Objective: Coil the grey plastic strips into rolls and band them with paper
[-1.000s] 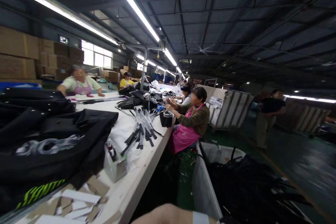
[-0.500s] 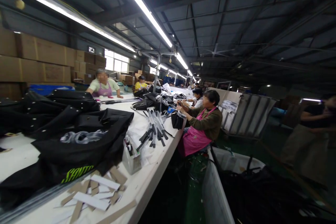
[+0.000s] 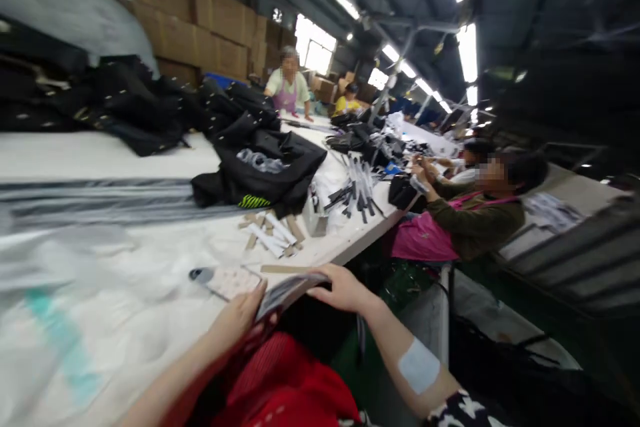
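My left hand [image 3: 239, 315] and my right hand [image 3: 340, 288] meet at the near edge of the long white table [image 3: 125, 267]. Between them is a thin, flat, grey sheet-like piece [image 3: 287, 290] that juts over the table edge. The right hand's fingers curl over its right end; the left hand presses at its left end. A small white card with a dark round end [image 3: 220, 279] lies on the table just beside the left hand. The picture is smeared by motion, so the piece is hard to name. A white patch is stuck on my right forearm.
Loose card strips [image 3: 270, 233] and a heap of black garments [image 3: 260, 170] lie further along the table. A co-worker in a pink apron [image 3: 465, 227] sits at the right side; other people work further back. Cardboard boxes [image 3: 200, 20] stack at the far left. A bin [image 3: 450, 320] stands right.
The view has swung down and to the left. Both my hands, out of sight before, have come into view at the table edge on the flat grey piece.
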Action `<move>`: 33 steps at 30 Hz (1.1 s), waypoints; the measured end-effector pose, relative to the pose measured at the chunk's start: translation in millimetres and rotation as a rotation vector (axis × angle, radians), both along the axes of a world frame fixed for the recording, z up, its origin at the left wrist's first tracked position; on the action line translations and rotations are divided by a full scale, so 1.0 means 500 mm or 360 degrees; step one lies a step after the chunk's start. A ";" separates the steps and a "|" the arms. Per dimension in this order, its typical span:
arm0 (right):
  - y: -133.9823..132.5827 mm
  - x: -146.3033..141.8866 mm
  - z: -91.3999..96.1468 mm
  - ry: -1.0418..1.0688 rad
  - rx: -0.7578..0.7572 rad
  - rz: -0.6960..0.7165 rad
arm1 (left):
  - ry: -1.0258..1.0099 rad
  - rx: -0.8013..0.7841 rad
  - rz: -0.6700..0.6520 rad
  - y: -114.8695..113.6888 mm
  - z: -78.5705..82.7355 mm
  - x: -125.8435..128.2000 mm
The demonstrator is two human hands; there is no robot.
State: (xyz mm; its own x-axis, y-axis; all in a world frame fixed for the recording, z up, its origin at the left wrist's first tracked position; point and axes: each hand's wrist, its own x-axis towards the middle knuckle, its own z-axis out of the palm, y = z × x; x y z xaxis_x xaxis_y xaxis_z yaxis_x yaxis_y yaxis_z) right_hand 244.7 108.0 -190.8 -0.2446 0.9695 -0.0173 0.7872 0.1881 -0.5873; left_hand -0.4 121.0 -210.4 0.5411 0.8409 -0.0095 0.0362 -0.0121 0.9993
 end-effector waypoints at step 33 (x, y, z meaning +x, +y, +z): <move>0.004 -0.077 -0.001 0.1165 -0.0701 0.0355 | 0.0552 0.0698 0.0296 0.047 -0.035 0.029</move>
State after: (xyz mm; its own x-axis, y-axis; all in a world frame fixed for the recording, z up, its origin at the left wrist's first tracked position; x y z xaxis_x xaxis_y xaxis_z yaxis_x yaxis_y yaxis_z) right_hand 206.2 110.1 -191.2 -0.5236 0.8399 -0.1428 0.1567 -0.0698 -0.9852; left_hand 14.0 144.8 -228.0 0.4118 0.8867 0.2104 0.4009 -0.3836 0.8320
